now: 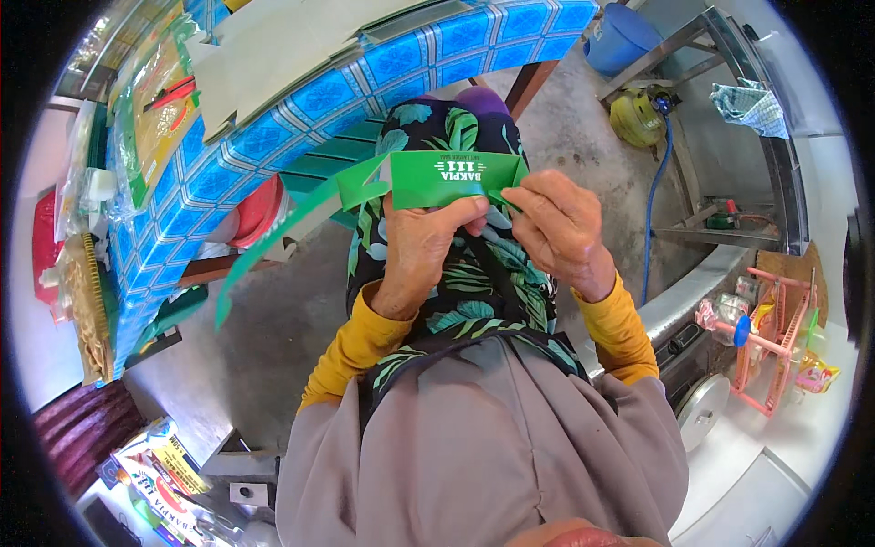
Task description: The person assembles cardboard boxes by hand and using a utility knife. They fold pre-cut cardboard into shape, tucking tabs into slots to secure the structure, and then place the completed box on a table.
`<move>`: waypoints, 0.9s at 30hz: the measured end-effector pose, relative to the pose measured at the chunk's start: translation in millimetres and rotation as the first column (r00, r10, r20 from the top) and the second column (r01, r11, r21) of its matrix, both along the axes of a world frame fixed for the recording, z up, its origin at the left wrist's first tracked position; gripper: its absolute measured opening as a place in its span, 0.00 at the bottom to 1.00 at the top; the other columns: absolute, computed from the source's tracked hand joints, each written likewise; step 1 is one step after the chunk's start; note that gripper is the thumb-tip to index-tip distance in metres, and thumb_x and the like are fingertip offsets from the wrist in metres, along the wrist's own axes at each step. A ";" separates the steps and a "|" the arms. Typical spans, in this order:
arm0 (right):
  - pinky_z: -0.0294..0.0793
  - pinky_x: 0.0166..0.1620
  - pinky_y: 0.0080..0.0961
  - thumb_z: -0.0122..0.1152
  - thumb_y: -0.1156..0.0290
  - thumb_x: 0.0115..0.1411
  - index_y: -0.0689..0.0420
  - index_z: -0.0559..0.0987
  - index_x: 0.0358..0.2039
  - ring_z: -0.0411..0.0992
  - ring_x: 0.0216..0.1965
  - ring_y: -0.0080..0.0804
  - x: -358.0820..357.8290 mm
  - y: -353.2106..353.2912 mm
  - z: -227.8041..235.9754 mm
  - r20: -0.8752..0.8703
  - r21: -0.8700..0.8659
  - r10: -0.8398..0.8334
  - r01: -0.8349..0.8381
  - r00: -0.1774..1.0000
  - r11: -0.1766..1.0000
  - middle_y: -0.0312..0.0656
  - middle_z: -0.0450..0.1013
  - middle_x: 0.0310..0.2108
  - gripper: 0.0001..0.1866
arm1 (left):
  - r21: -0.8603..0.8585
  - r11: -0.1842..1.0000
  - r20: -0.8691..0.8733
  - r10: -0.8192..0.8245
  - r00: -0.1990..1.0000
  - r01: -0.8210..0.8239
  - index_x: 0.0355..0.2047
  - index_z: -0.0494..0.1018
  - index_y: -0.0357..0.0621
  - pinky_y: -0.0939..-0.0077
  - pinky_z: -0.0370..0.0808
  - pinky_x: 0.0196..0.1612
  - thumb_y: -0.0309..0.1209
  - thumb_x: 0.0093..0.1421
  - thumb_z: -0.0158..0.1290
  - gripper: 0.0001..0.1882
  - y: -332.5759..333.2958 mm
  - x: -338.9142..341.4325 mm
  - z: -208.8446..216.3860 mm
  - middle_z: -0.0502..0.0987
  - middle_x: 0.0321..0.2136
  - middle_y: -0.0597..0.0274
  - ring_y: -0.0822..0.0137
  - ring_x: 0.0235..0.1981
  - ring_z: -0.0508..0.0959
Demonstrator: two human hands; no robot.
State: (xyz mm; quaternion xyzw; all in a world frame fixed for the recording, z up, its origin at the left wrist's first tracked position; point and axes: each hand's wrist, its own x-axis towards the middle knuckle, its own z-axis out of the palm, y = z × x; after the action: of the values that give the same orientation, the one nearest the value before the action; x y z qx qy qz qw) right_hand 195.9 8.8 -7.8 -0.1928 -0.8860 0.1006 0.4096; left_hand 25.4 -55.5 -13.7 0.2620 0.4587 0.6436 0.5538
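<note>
Pinched shut at 3 and 9 o'clock, right hand (561, 232) and left hand (424, 251) brace the green carton blank (447, 178) taut over the lap, apparently for folding.

Both hands (492, 237) hold a cardboard strip (437, 178) over the lap, table (273, 137) to the left.

The cardboard box blank (428, 178) is green with white print. The bench (273, 128) wears a blue checked cloth. Sleeves (351, 351) are mustard yellow, the apron (474, 273) black with green leaves.
</note>
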 end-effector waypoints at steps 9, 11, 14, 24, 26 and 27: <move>0.74 0.27 0.31 0.67 0.82 0.43 0.66 0.78 0.34 0.73 0.28 0.39 -21.9 -12.5 -4.7 -0.063 0.067 -0.054 0.058 0.997 0.996 0.43 0.70 0.31 0.14 | 0.025 1.000 -0.113 0.014 0.993 -0.011 0.33 0.78 0.34 0.80 0.74 0.26 0.17 0.53 0.59 0.06 -10.9 -3.4 -2.5 0.79 0.25 0.62 0.72 0.22 0.77; 0.74 0.27 0.31 0.66 0.82 0.43 0.66 0.78 0.35 0.73 0.27 0.39 -24.0 -9.6 -9.8 -0.090 0.056 -0.059 0.064 0.994 0.996 0.43 0.70 0.31 0.15 | 0.034 0.999 -0.087 0.009 0.996 -0.006 0.33 0.78 0.34 0.80 0.74 0.26 0.17 0.54 0.59 0.06 -7.4 -5.0 -0.6 0.79 0.25 0.61 0.72 0.22 0.77; 0.73 0.27 0.31 0.66 0.82 0.43 0.67 0.78 0.36 0.73 0.27 0.39 -27.6 -4.6 -8.3 -0.084 0.040 -0.045 0.048 0.995 0.998 0.43 0.70 0.30 0.15 | 0.014 0.999 0.026 0.033 0.999 -0.033 0.34 0.78 0.34 0.79 0.75 0.27 0.17 0.55 0.59 0.06 -4.7 -7.4 2.9 0.79 0.26 0.61 0.72 0.23 0.77; 0.73 0.27 0.32 0.65 0.83 0.43 0.65 0.78 0.35 0.74 0.30 0.39 -53.8 14.5 -1.4 -0.073 -0.022 0.026 -0.028 0.997 0.999 0.44 0.70 0.32 0.15 | -0.097 0.991 -0.130 0.081 0.988 -0.094 0.34 0.80 0.36 0.81 0.72 0.30 0.24 0.58 0.60 0.05 -1.0 -26.2 7.9 0.80 0.27 0.66 0.76 0.26 0.76; 0.73 0.27 0.31 0.65 0.83 0.43 0.65 0.78 0.35 0.74 0.30 0.39 -54.8 18.2 -2.0 -0.052 -0.026 0.040 -0.041 0.998 0.999 0.44 0.70 0.32 0.15 | -0.111 0.987 -0.186 0.097 0.978 -0.119 0.34 0.80 0.37 0.81 0.72 0.31 0.25 0.58 0.59 0.05 1.2 -27.1 5.9 0.80 0.27 0.66 0.77 0.27 0.76; 0.73 0.27 0.31 0.65 0.82 0.43 0.65 0.78 0.35 0.74 0.30 0.39 -55.0 20.1 -2.5 -0.030 -0.027 0.045 -0.046 0.999 0.999 0.44 0.70 0.32 0.15 | -0.104 0.986 -0.181 0.111 0.977 -0.132 0.34 0.80 0.37 0.81 0.72 0.31 0.25 0.58 0.59 0.05 3.0 -26.7 4.3 0.80 0.27 0.66 0.76 0.27 0.76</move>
State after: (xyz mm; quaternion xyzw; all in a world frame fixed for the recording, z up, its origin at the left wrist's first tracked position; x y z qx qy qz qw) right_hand 140.8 28.9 -10.3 -0.1768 -0.8826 0.1250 0.4173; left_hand -1.3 -52.5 -9.4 0.2564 0.5568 0.6234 0.4853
